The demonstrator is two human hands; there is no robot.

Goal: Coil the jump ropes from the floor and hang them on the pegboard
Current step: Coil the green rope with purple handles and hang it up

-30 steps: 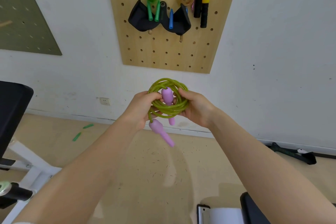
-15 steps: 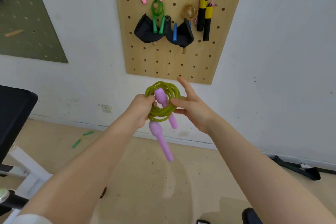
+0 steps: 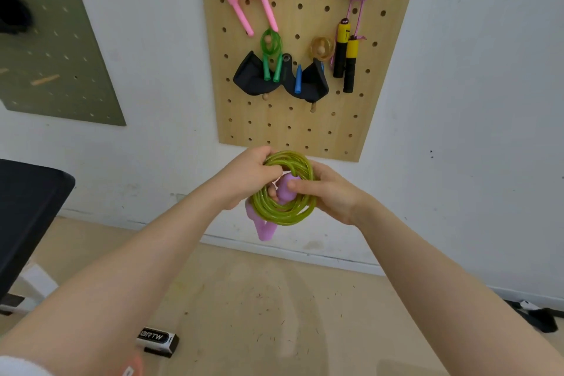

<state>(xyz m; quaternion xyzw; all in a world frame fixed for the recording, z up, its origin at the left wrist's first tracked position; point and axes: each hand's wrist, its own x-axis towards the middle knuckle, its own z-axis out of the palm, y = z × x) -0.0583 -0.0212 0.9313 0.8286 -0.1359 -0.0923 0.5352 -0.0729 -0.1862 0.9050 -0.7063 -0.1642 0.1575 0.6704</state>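
Now that the right hand (image 3: pixel 328 192) has closed back on it, the green coil (image 3: pixel 285 189) sits gripped by both hands, left hand (image 3: pixel 247 177) curled round its rim, just below the pegboard (image 3: pixel 360 119); the lilac handle (image 3: pixel 287 189) looks tucked through, seemingly ready for hanging.

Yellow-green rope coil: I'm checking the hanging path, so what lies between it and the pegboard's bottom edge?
In the head view, only a bare strip of white wall separates the coil from the pegboard edge above it.
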